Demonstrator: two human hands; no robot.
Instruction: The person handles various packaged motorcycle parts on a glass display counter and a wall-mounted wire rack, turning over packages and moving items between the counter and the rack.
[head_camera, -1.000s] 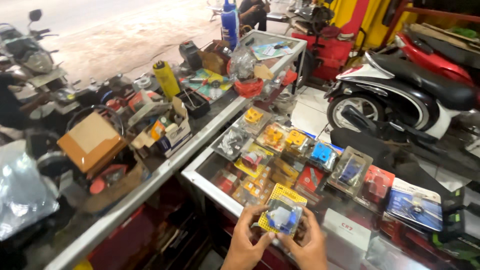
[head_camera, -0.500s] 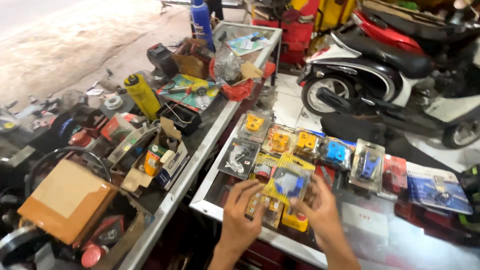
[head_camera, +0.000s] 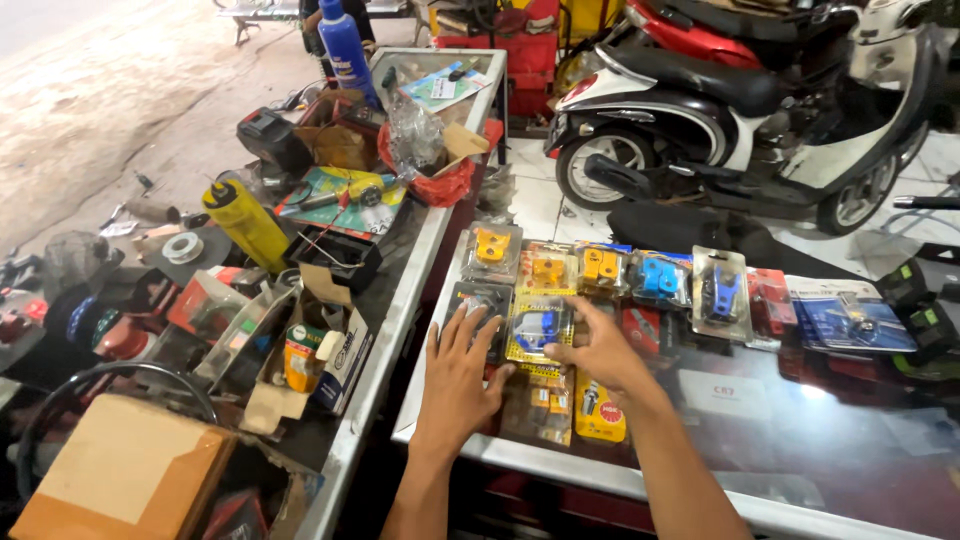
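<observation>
A yellow-backed blister pack (head_camera: 535, 325) with a blue part lies on the glass counter (head_camera: 800, 420) among other packs. My right hand (head_camera: 605, 355) pinches its right edge between thumb and fingers. Flat on the counter to the left of it is my left hand (head_camera: 458, 375), fingers spread, fingertips on a dark blister pack (head_camera: 478, 300). Behind them runs a row of packs: an orange part (head_camera: 490, 248), yellow parts (head_camera: 548, 268), a blue part (head_camera: 660, 278) and a dark blue one (head_camera: 720, 290). More yellow packs (head_camera: 598, 412) lie under my right wrist.
To the left a cluttered metal-edged counter (head_camera: 385, 335) holds open cardboard boxes (head_camera: 310, 360), a yellow canister (head_camera: 245, 222), a blue bottle (head_camera: 348, 50) and a red bag (head_camera: 450, 180). A white and black scooter (head_camera: 740, 110) stands behind the glass counter. A brown box (head_camera: 120, 475) sits at the lower left.
The yellow pack, held up in both hands before, now lies flat in the second row. My left hand has let go and spread on the counter. The view has shifted forward.
</observation>
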